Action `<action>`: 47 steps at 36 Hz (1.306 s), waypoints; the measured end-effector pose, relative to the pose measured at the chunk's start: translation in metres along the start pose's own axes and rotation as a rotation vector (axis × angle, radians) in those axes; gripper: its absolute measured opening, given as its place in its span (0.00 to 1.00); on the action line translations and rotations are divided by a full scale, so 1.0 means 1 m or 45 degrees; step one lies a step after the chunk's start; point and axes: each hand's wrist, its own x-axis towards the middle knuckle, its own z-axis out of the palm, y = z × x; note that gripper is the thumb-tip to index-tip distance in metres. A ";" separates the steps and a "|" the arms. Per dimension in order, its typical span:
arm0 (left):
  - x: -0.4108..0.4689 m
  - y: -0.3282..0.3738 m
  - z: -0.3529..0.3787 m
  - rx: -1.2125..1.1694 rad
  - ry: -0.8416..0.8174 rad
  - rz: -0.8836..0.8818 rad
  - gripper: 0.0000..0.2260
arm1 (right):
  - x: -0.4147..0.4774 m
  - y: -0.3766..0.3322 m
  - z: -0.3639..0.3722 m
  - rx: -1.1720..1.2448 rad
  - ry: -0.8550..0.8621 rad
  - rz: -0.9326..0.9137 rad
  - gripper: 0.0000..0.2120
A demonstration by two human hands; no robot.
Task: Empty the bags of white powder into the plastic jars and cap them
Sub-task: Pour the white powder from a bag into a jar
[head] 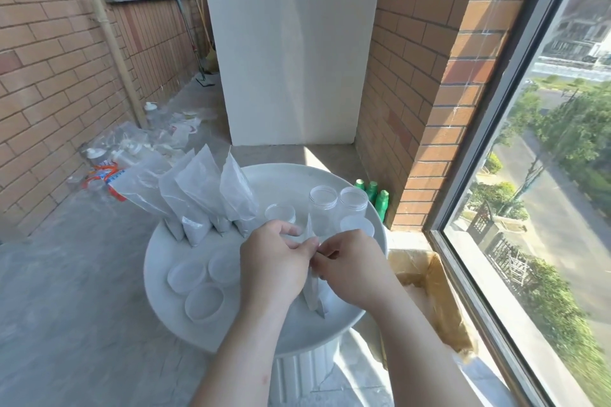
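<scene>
I have one bag of white powder [312, 291] standing upright on the round white table [155, 291], and both my hands are on its top edge: my left hand [274, 261] and my right hand [353, 268] each pinch the plastic with curled fingers, close together, as if to pull the mouth open. The open jars [323, 205] stand just behind the bag, the lids [204, 302] lie loose to my left, and the other bags [198, 195] lean in a row at the far left of the table. My worry is the opening itself: if the seal gives all at once, the bag could jerk and throw powder over the table instead of into a jar. The bag is resting only on its narrow bottom, so a sideways tug might tip it or knock my knuckles into the light, empty jars behind
</scene>
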 end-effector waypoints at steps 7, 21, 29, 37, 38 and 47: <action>0.001 -0.003 0.004 -0.041 0.023 0.014 0.08 | 0.000 0.002 -0.001 0.141 0.023 0.063 0.14; 0.016 -0.005 0.010 -0.250 0.145 0.039 0.14 | 0.016 0.001 0.008 0.346 0.106 0.118 0.13; 0.026 -0.011 0.012 -0.451 0.174 -0.077 0.18 | 0.024 0.001 0.013 0.387 0.143 0.113 0.13; 0.023 -0.008 0.015 -0.696 0.191 -0.199 0.20 | 0.022 0.003 0.014 0.402 0.129 0.119 0.15; 0.023 -0.007 0.016 -0.710 0.195 -0.207 0.20 | 0.022 0.004 0.013 0.401 0.136 0.118 0.14; 0.019 -0.002 0.011 -0.425 0.188 -0.089 0.16 | 0.022 0.005 0.002 0.255 0.224 0.119 0.10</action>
